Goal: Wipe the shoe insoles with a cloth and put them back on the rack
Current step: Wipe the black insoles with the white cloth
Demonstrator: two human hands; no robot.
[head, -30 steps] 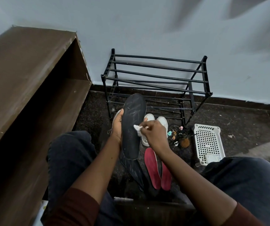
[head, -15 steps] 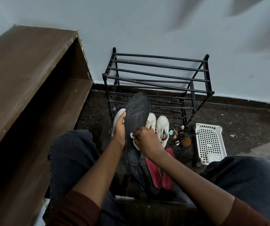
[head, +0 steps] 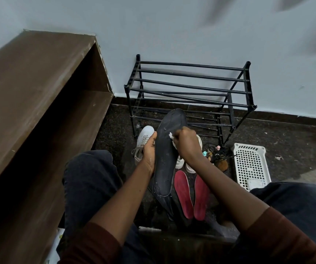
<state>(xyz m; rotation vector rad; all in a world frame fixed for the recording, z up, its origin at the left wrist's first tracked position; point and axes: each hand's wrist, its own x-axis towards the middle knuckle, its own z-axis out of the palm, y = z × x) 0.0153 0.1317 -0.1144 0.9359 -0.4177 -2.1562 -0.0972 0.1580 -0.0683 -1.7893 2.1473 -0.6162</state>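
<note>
My left hand point(head: 149, 151) grips the left edge of a long black insole point(head: 165, 155), held upright between my knees. My right hand point(head: 186, 142) presses a small white cloth point(head: 171, 135) against the insole's upper right part. Under it, a second black insole point(head: 164, 202) lies on the floor. Two red insoles point(head: 190, 195) lie side by side on the dark floor below my right wrist. The black metal shoe rack point(head: 189, 92) stands bare against the wall behind.
White sneakers point(head: 143, 138) sit on the floor in front of the rack, partly hidden by my hands. A white perforated basket point(head: 250, 164) and small bottles point(head: 213, 153) lie to the right. A brown wooden shelf unit point(head: 29, 103) fills the left side.
My right hand with the cloth slid down the insole and then back up toward its upper part. The left hand kept its hold on the insole.
</note>
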